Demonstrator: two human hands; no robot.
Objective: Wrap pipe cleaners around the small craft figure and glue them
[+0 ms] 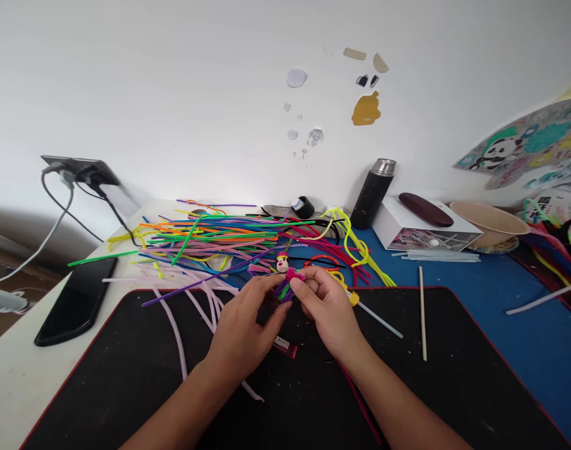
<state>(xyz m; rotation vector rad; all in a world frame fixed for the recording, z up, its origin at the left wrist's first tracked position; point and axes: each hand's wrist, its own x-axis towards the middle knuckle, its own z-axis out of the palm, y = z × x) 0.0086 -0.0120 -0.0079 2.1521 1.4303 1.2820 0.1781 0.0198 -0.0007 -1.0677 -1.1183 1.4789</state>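
Observation:
Both hands meet over the black mat (454, 375) and pinch a small pipe-cleaner figure (285, 275). The figure has a pale round head with a red and yellow top, and a body of pink, purple and green fuzzy wire. My left hand (245, 325) closes its fingers on the lower left of the figure. My right hand (325, 306) grips the pink part on the right with thumb and forefinger. Just beyond the hands lies a heap of coloured pipe cleaners (220, 240). A small pink and white tube (285, 345) lies on the mat under my hands.
A dark phone (77, 300) lies at the left, cables (55, 212) behind it. A black flask (372, 194), a white box (426, 231), a bowl (489, 222) and a wooden stick (422, 312) stand to the right. More pipe cleaners (561, 250) lie at the far right.

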